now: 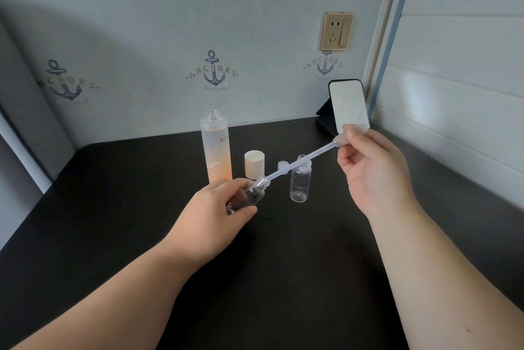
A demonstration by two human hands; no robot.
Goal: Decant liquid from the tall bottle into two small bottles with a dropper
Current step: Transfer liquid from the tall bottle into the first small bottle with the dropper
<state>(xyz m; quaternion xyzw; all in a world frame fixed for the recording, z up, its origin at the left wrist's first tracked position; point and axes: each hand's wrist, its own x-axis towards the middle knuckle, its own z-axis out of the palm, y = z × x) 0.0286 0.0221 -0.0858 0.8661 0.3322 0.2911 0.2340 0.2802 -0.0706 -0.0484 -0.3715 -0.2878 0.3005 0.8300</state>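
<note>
I noted dropper tip at tilted small bottle mouth, shaft slanting up-right; L hand fingers clamped on bottle, R hand fingers pinching bulb.

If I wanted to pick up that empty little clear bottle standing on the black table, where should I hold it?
Probably round the straight middle of the small clear upright bottle, coming from the right side. Its open neck should stay clear, and the white cap and tall frosted bottle crowd its left.

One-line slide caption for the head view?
Left hand tilts small bottle while right hand feeds dropper into its neck.
</note>
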